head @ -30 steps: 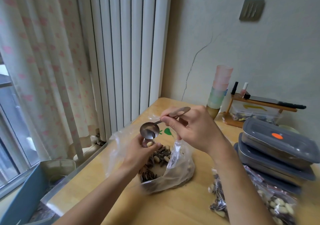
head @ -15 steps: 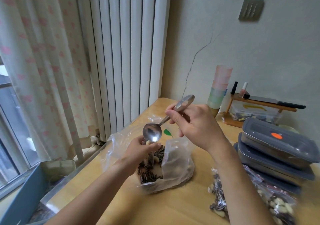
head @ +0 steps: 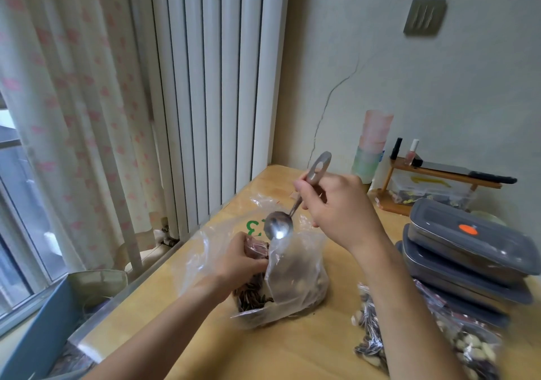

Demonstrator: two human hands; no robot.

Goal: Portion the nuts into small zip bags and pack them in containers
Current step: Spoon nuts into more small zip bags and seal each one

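Note:
A large clear plastic bag (head: 295, 280) of mixed nuts and seeds lies open on the wooden table (head: 292, 350). My left hand (head: 243, 258) grips a small zip bag (head: 257, 248) with nuts in it, just above the big bag's mouth. My right hand (head: 336, 207) pinches the handle of a metal spoon (head: 279, 227); its bowl hangs empty and tilted down, right beside the small bag. Filled small zip bags (head: 456, 347) lie at the lower right. Grey lidded containers (head: 468, 250) are stacked at the right.
A wooden rack (head: 439, 174) with a knife, small bottles and a clear box stands at the back right, next to a stack of pastel cups (head: 371, 145). A radiator and a curtain line the left; a blue bin (head: 38, 330) sits below the table's left edge.
My right hand has raised the spoon's handle and swung it up and rightwards, so the bowl tips down. The nut seen under the spoon has gone. My left hand has lowered slightly with the small bag.

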